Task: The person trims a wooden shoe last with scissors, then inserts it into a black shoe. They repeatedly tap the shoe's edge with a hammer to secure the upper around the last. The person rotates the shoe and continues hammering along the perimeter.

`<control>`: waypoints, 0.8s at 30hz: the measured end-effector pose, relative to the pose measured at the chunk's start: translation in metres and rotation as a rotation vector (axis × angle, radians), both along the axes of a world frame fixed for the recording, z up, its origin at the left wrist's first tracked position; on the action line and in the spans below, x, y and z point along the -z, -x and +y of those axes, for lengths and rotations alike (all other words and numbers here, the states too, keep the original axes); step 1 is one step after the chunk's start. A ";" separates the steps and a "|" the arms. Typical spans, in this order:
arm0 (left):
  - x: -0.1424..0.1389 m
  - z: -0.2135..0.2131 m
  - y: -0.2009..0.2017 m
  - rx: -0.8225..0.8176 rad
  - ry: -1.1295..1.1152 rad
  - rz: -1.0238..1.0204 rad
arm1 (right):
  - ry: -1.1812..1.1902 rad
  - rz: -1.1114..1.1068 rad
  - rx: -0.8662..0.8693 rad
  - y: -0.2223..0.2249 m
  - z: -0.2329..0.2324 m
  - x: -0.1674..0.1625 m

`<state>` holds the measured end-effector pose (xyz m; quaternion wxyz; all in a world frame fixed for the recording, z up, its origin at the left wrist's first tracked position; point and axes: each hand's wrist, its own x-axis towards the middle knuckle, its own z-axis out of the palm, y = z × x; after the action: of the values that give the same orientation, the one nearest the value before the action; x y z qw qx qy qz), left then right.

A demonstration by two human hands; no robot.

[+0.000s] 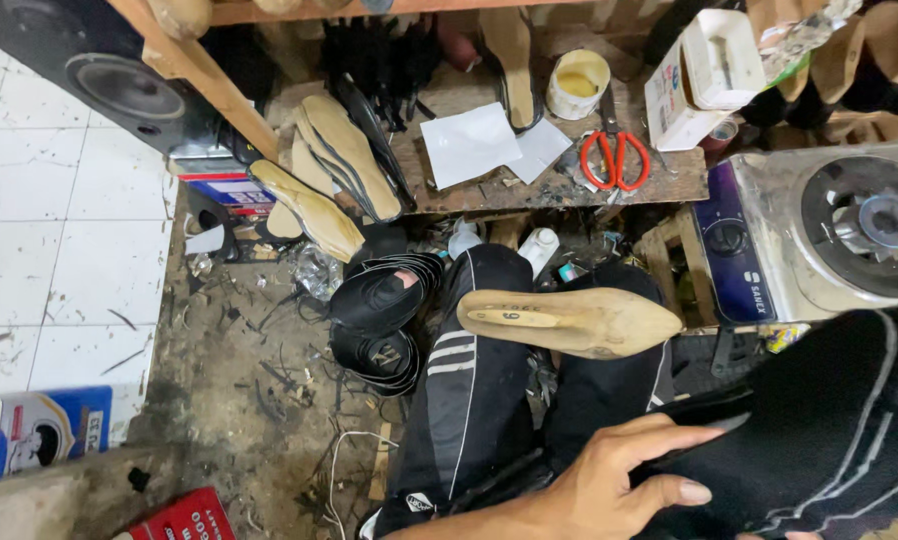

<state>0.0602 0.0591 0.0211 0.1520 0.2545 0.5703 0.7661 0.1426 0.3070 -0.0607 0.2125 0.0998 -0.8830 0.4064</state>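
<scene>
A pale wooden shoe last (569, 322) lies on its side across my knees, which are in black trousers with white stripes (464, 400). My left hand (609, 485) reaches in from the bottom edge, fingers apart. It lies flat on a black piece of material (704, 412) on my lap and grips nothing. About a hand's width separates the last from my fingers. My right hand is out of view.
A low wooden bench (559, 190) carries red-handled scissors (614, 160), white paper sheets (469, 145), a glue tin (577, 85) and tan insoles (334, 160). A gas stove (849, 230) stands at the right. Black soles (384, 305) are piled on the littered floor.
</scene>
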 end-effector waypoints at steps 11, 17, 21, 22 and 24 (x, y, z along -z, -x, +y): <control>0.013 -0.012 0.004 -0.075 -0.019 -0.027 | 0.119 -0.020 0.048 0.031 0.005 0.014; 0.026 -0.024 -0.004 -0.195 0.013 0.045 | 0.191 -0.064 0.065 0.039 0.003 0.022; 0.035 -0.034 -0.006 -0.232 0.055 -0.006 | 0.239 -0.090 0.096 0.048 0.006 0.017; 0.037 -0.035 -0.005 -0.245 0.065 -0.018 | 0.252 -0.095 0.108 0.051 0.007 0.016; 0.039 -0.035 -0.001 -0.261 0.082 -0.042 | 0.285 -0.107 0.134 0.056 0.012 0.013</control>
<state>0.0614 0.0246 -0.0177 0.0730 0.1558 0.6261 0.7605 0.0866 0.3186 -0.0733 0.2036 -0.0124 -0.8313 0.5170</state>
